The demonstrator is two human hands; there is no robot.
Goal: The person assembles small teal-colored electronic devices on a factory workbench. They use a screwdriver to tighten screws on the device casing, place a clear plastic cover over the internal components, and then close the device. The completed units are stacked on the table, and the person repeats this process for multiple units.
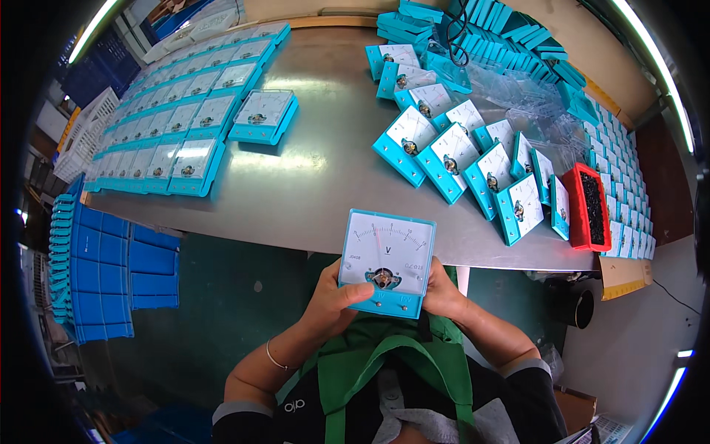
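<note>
Between my hands, just off the near table edge, is a square voltmeter (399,255) with a white dial, a thin red needle and a turquoise base. My left hand (330,300) grips its left side, the thumb lying over the lower left corner. On the other side my right hand (442,292) is closed round the right edge, with its fingers mostly hidden behind the meter. A clear cover seems to lie over the dial. Up and to the left, a single voltmeter (263,117) rests apart on the metal table (310,96).
Rows of finished-looking meters (181,115) fill the table's left side. Several tilted meters (451,152) lean together at right, near clear plastic covers (518,103) and stacked turquoise bases (503,37). A red box (589,207) holds small dark parts. Blue crates (111,259) stand at left.
</note>
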